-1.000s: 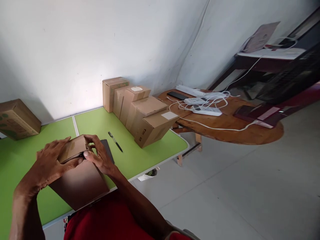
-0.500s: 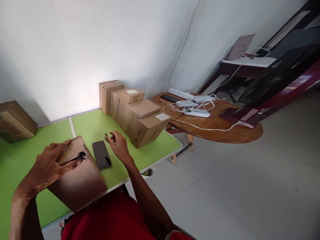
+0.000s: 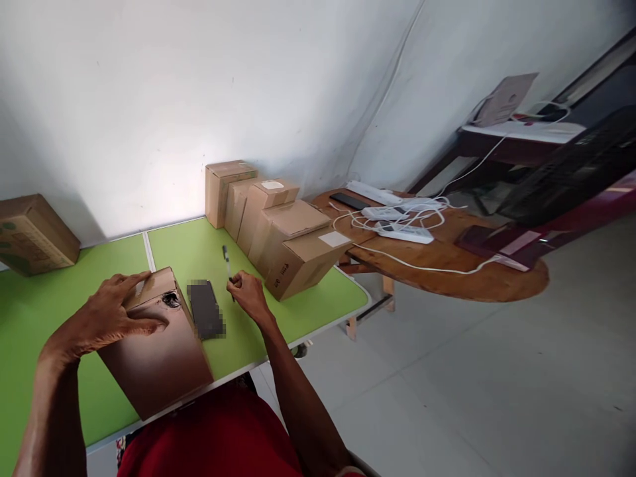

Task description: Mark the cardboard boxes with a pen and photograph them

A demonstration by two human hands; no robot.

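My left hand [image 3: 116, 308] lies spread over a brown cardboard box [image 3: 159, 358] at the near edge of the green table. Its thumb and fingers are apart on the box's upper part. A dark, torn-looking spot [image 3: 171, 299] shows on the box beside the thumb. My right hand [image 3: 247, 295] is closed on a slim pen [image 3: 226, 255], its dark-ended top pointing away from me. Between the box and my right hand lies a dark smartphone [image 3: 205, 310], partly blurred out.
Several cardboard boxes [image 3: 303, 262] stand in a row along the right of the green table [image 3: 183, 248]. Another box [image 3: 37, 235] leans at the far left by the wall. White power strips with tangled cords [image 3: 405, 232] lie on a round wooden table [image 3: 477, 281].
My right hand has closed around the pen and drawn slightly back from the phone; more of the pen shows. My left hand stays on the box. The view has shifted a little.
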